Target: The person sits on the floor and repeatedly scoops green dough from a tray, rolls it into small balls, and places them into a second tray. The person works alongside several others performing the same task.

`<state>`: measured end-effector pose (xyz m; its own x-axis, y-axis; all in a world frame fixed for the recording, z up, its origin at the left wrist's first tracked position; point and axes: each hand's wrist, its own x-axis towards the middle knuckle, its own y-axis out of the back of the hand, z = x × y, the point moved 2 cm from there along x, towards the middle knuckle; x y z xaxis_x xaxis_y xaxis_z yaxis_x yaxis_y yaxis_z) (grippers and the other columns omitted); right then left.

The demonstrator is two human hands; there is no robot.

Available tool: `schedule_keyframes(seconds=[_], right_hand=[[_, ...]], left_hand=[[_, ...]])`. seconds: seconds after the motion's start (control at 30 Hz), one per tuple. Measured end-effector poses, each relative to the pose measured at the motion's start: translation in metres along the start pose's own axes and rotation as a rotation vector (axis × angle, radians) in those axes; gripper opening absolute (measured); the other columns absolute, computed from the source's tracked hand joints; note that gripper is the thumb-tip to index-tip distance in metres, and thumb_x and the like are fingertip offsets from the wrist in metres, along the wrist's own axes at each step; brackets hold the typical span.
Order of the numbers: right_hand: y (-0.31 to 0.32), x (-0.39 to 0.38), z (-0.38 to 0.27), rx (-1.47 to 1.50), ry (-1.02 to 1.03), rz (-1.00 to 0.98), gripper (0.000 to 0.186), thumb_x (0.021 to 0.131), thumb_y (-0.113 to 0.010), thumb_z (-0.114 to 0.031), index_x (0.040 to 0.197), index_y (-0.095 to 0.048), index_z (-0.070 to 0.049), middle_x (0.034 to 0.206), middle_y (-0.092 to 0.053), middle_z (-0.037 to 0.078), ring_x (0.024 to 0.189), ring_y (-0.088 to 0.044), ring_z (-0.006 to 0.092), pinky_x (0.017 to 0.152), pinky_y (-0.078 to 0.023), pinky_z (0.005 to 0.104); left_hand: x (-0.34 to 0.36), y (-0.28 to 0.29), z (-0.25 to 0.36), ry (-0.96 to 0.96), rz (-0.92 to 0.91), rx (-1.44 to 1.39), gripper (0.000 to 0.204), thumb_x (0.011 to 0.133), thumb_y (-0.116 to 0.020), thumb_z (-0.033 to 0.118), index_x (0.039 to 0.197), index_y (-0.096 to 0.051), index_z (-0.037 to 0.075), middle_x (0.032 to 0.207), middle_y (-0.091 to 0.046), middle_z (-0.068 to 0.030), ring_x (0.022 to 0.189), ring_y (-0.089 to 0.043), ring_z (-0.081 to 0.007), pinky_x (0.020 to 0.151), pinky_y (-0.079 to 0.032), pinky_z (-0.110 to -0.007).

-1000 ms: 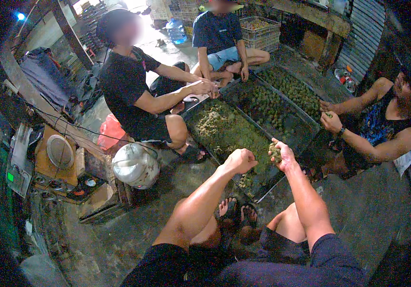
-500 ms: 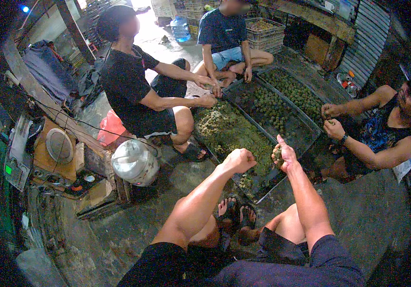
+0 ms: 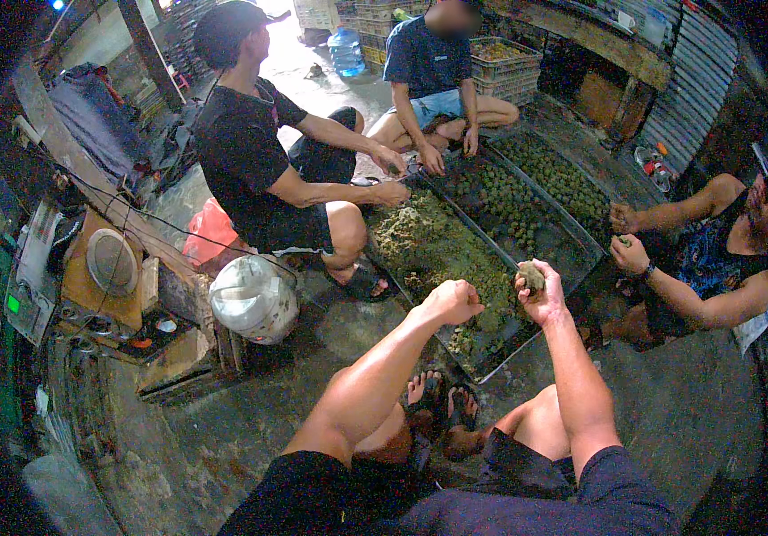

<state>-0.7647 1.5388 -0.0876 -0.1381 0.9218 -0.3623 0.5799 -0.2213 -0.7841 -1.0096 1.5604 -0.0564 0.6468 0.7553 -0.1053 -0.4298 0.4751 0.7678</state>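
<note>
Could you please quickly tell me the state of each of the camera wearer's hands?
Left hand: closed; whether it holds anything cannot be told.
Right hand: holding a greenish-brown lump.

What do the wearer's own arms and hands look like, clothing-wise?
Left hand and right hand are bare, no gloves. Forearms uncovered, no watch or cable visible on them. Dark short sleeves end on the upper arms, without visible markings. Rings: too small to tell.
</note>
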Motion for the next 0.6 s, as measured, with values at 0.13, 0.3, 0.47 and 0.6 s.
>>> schedule_keyframes(seconds=[0.13, 0.3, 0.47, 0.6], right_hand=[[-0.044, -0.013, 0.021, -0.053, 0.026, 0.281, 0.027, 0.086, -0.051, -0.007, 0.112, -0.056, -0.004, 0.092, -0.063, 0.009, 0.069, -0.063, 0.0208, 0.046, -0.05, 0.0259], [-0.028, -0.006, 0.015, -0.234, 0.046, 0.256, 0.022, 0.089, -0.062, -0.027, 0.104, -0.059, -0.012, 0.077, -0.061, 0.001, 0.056, -0.058, 0.0128, 0.037, -0.04, 0.021], [-0.034, -0.007, 0.018, -0.388, 0.043, 0.44, 0.037, 0.085, -0.067, -0.051, 0.083, -0.055, -0.017, 0.062, -0.054, -0.002, 0.042, -0.049, 0.0115, 0.032, -0.03, 0.0223], [-0.033, -0.009, 0.019, -0.405, 0.039, 0.456, 0.035, 0.086, -0.066, -0.05, 0.086, -0.057, -0.016, 0.064, -0.055, -0.001, 0.045, -0.05, 0.0121, 0.034, -0.033, 0.0236]], left_hand=[[-0.007, 0.0, -0.003, 0.058, -0.033, 0.003, 0.03, 0.077, -0.07, 0.039, 0.087, -0.073, 0.011, 0.081, -0.07, -0.0141, 0.079, -0.069, -0.0302, 0.074, -0.055, -0.04], [-0.003, 0.0, -0.001, 0.01, -0.04, 0.06, 0.029, 0.078, -0.069, 0.039, 0.088, -0.073, 0.011, 0.081, -0.071, -0.0129, 0.08, -0.069, -0.0298, 0.074, -0.055, -0.04], [-0.002, -0.004, -0.004, 0.013, -0.043, 0.053, 0.03, 0.078, -0.069, 0.04, 0.088, -0.073, 0.012, 0.081, -0.07, -0.0125, 0.079, -0.069, -0.0298, 0.074, -0.055, -0.04], [-0.004, -0.004, -0.005, 0.03, -0.05, 0.025, 0.03, 0.078, -0.069, 0.04, 0.088, -0.073, 0.012, 0.082, -0.07, -0.0127, 0.08, -0.068, -0.0301, 0.075, -0.055, -0.04]])
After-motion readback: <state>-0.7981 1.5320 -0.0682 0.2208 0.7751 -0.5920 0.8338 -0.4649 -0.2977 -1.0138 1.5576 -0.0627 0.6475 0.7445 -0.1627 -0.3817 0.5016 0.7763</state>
